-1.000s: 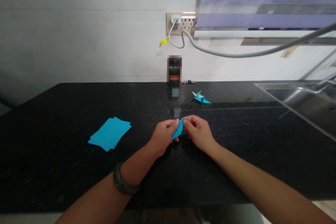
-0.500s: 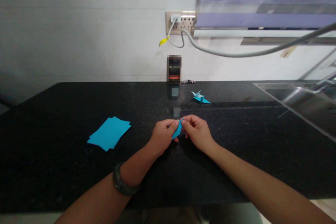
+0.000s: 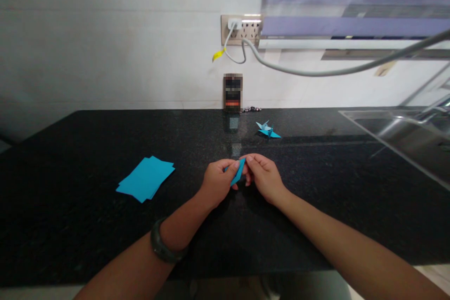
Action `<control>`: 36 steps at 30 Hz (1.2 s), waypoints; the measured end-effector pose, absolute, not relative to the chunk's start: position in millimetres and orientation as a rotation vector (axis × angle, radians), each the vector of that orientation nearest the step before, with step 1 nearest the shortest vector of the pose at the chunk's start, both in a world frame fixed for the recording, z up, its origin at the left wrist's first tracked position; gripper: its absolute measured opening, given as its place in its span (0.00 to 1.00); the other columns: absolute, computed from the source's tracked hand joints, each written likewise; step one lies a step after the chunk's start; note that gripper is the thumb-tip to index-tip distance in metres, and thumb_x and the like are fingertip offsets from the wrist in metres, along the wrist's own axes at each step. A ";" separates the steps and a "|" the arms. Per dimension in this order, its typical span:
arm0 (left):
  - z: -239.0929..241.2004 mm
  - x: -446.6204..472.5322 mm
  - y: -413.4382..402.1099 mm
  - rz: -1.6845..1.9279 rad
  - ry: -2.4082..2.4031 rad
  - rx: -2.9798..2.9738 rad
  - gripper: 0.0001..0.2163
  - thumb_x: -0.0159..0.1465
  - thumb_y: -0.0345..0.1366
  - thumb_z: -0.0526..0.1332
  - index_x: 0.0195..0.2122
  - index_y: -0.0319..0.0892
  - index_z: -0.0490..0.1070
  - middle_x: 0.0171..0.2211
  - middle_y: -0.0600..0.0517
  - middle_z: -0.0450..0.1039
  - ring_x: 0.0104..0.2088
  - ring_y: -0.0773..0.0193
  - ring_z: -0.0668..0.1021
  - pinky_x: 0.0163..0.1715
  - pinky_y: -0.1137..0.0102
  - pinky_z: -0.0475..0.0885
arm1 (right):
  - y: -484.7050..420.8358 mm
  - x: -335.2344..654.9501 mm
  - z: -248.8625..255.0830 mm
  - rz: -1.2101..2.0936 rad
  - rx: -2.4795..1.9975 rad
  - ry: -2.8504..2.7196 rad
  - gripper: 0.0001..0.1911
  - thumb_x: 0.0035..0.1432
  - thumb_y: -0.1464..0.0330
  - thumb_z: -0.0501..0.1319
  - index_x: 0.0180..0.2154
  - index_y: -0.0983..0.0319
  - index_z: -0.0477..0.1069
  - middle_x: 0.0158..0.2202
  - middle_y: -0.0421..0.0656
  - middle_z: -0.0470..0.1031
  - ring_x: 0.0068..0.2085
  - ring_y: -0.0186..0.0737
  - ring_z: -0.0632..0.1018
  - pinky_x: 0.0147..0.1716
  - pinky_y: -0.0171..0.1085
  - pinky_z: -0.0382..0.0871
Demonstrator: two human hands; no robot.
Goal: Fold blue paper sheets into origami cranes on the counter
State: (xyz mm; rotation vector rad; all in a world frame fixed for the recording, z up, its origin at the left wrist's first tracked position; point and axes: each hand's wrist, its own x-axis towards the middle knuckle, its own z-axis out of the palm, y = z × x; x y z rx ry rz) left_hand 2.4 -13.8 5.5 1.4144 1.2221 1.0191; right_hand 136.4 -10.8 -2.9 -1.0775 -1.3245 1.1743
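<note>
Between my hands, a little above the counter, is a small folded piece of blue origami paper (image 3: 238, 173). My left hand (image 3: 218, 179) grips it, thumb on the near face and fingers behind. The thumb and fingertips of my right hand (image 3: 264, 176) close on its upper right edge. Part of the paper is hidden behind my left thumb and fingers. To the left lies a loose stack of blue paper sheets (image 3: 146, 179). Beyond my right hand sit folded blue paper cranes (image 3: 268, 130).
The black counter (image 3: 87, 234) runs up to a white wall. A phone-like object (image 3: 233, 93), blurred out, leans there beside a beaded string (image 3: 251, 109). A grey cable (image 3: 316, 73) hangs from the socket panel (image 3: 251, 30). At the right is a metal sink (image 3: 415, 136).
My right thumb has shifted slightly right and up along the paper's edge, and more of the blue face shows. My left hand keeps its hold.
</note>
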 end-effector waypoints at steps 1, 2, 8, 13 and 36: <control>5.6 2.4 -13.8 1.018 1.224 1.419 0.12 0.58 0.42 0.56 0.29 0.38 0.72 0.19 0.56 0.69 0.15 0.72 0.69 0.15 0.77 0.63 | -10.3 136.4 -3.1 1.212 -1.057 -1.298 0.13 0.55 0.60 0.53 0.29 0.64 0.67 0.18 0.35 0.65 0.15 0.27 0.65 0.15 0.29 0.60; 5.8 2.4 -13.9 1.015 1.228 1.424 0.13 0.58 0.42 0.56 0.29 0.38 0.72 0.19 0.56 0.69 0.15 0.72 0.69 0.15 0.77 0.63 | -9.9 136.4 -3.3 1.245 -1.041 -1.272 0.14 0.55 0.59 0.53 0.30 0.64 0.67 0.18 0.35 0.65 0.15 0.27 0.65 0.15 0.29 0.60; 8.4 3.2 -14.5 1.017 1.228 1.395 0.12 0.57 0.42 0.56 0.28 0.37 0.72 0.18 0.56 0.68 0.15 0.72 0.69 0.15 0.76 0.62 | -9.8 136.1 -1.7 1.285 -1.032 -1.214 0.15 0.51 0.58 0.57 0.30 0.64 0.69 0.18 0.35 0.66 0.15 0.27 0.65 0.15 0.30 0.61; 6.6 4.0 -13.7 1.024 1.185 1.230 0.12 0.56 0.42 0.57 0.28 0.37 0.70 0.16 0.57 0.66 0.14 0.73 0.67 0.13 0.78 0.59 | -10.8 136.3 2.0 1.313 -1.049 -1.233 0.13 0.45 0.62 0.63 0.31 0.65 0.69 0.20 0.36 0.69 0.16 0.26 0.66 0.16 0.30 0.63; 12.5 4.0 -15.6 0.983 1.149 1.240 0.12 0.56 0.43 0.58 0.27 0.37 0.70 0.19 0.55 0.70 0.15 0.73 0.68 0.13 0.78 0.59 | -9.6 138.5 2.0 1.322 -1.048 -1.171 0.14 0.44 0.61 0.66 0.26 0.65 0.69 0.18 0.35 0.69 0.14 0.25 0.66 0.14 0.28 0.61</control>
